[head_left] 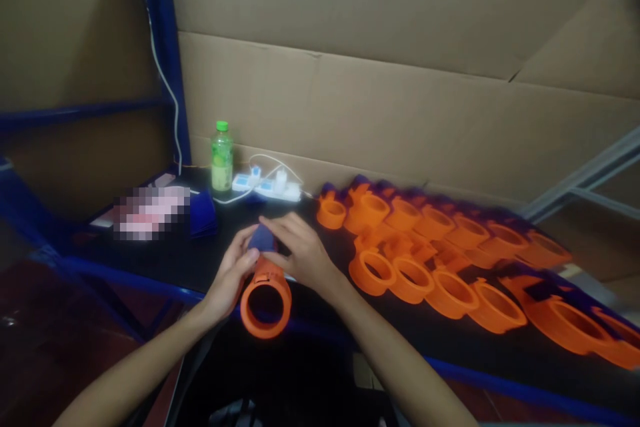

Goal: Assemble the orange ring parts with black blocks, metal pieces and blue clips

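Both my hands hold one orange plastic ring-shaped part (266,303) near the front edge of the black table (165,260). My left hand (231,277) grips its left side with fingers curled. From above and the right, my right hand (299,252) closes over it. Between my fingertips sits a dark blue piece (262,237), on the far end of the orange part. The ring's open mouth faces me.
Several orange ring parts (450,253) with blue pieces lie in rows across the table's right half. A green-capped bottle (221,156), a white power strip (267,187) with cables, a stack of blue pieces (203,213) and a blurred pink item stand at the back left. Cardboard walls stand behind.
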